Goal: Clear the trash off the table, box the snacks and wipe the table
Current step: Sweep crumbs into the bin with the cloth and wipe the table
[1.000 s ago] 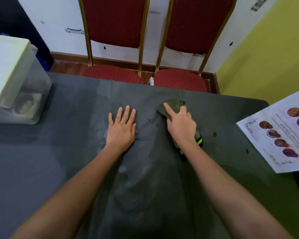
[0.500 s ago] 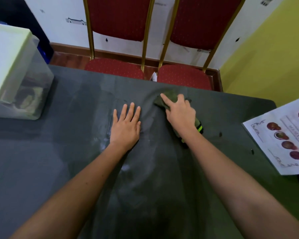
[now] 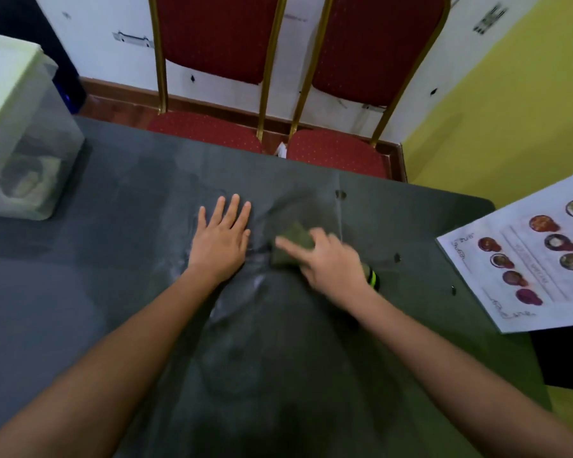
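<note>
A dark grey cloth covers the table point(image 3: 113, 292) and is wrinkled near the middle. My left hand point(image 3: 220, 241) lies flat on it, fingers spread, holding nothing. Just to its right, my right hand point(image 3: 331, 264) presses a dark green wiping cloth point(image 3: 295, 241) with a neon-yellow stripe onto the table; the hand is blurred by motion and covers most of the cloth. A clear plastic snack box point(image 3: 24, 150) with a pale lid stands at the far left, packets visible inside.
A printed menu sheet point(image 3: 523, 259) with food pictures lies at the right edge. Two red chairs point(image 3: 219, 77) with gold frames stand behind the far edge. Small dark specks point(image 3: 397, 257) dot the cloth on the right. A yellow wall is at right.
My right hand has slid the green cloth back toward me and slightly left from the far edge. My left hand stays flat in the same place.
</note>
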